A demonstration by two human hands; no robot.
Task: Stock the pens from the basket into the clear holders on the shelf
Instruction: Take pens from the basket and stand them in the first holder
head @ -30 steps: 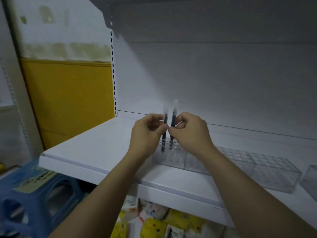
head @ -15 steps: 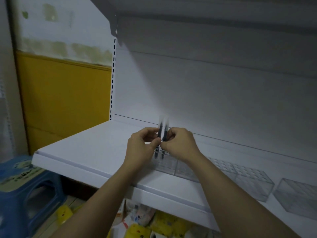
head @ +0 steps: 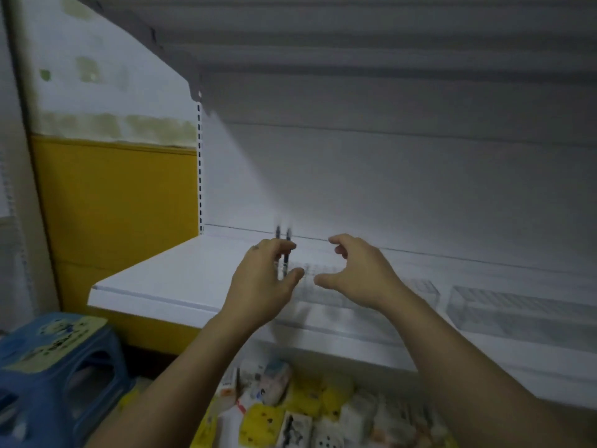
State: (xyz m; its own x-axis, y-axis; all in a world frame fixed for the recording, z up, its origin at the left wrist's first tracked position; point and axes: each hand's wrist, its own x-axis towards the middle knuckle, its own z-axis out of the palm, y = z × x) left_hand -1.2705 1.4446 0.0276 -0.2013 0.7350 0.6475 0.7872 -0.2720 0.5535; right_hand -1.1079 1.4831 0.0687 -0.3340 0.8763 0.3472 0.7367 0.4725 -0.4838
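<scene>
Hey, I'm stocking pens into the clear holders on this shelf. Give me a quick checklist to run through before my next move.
1. Two dark slim pens standing upright at the clear plastic holder: ok.
2. Left hand grip off the pens: cannot tell, blurred.
3. Right hand free: ok, open, holding nothing.
4. Room beside the pens in that holder: ok, looks unfilled.
5. Second clear holder further right ready: ok, no pens seen in it.
</scene>
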